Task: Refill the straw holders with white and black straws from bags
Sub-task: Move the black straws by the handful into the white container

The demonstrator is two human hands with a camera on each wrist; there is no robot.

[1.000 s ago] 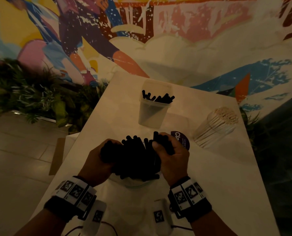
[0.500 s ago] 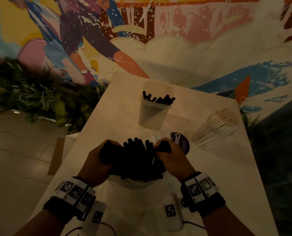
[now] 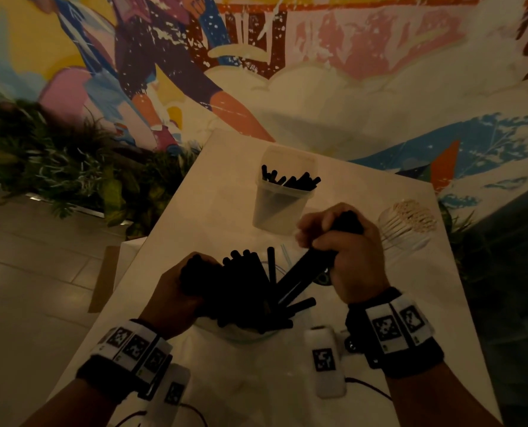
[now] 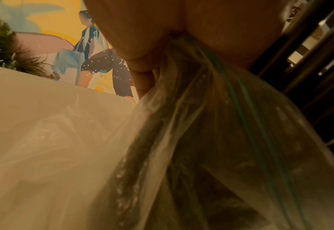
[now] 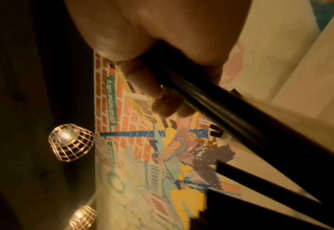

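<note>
A clear plastic bag of black straws lies on the white table in front of me. My left hand grips the bag's left side, its plastic bunched in the fingers. My right hand grips a small bundle of black straws, lifted and tilted out of the bag; the same bundle runs through its curled fingers. Beyond stands a clear holder with several black straws. A clear holder of white straws sits to the right.
A dark round label shows under my right hand. Plants line the floor left of the table, below a painted mural wall. A brown cardboard piece lies on the floor by the table's left edge. Cage lamps hang overhead.
My right hand has pulled a bundle of black straws up and to the right out of the bag. The left hand has stayed gripping the bag.
</note>
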